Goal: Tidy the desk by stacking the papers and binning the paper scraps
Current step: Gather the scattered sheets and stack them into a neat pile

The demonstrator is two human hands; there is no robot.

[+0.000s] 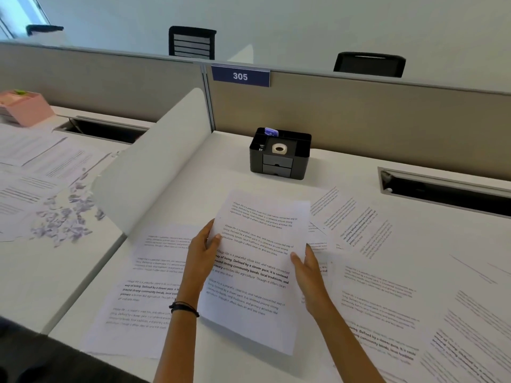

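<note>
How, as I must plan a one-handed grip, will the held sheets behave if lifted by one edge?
Probably floppy: the held sheets are thin, and the left hand and right hand grip opposite edges. Likely light, being few sheets. They may slide apart, since their top edges sit offset.

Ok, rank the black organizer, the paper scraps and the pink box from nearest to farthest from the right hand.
1. Black organizer, ahead of the right hand.
2. Paper scraps, left, past the divider.
3. Pink box, far left, at the back.

Two hands (201, 254) (309, 273), one paper stack (257, 288), one organiser (278, 163), three chairs (192, 42) (369, 64) (44, 29)
</note>
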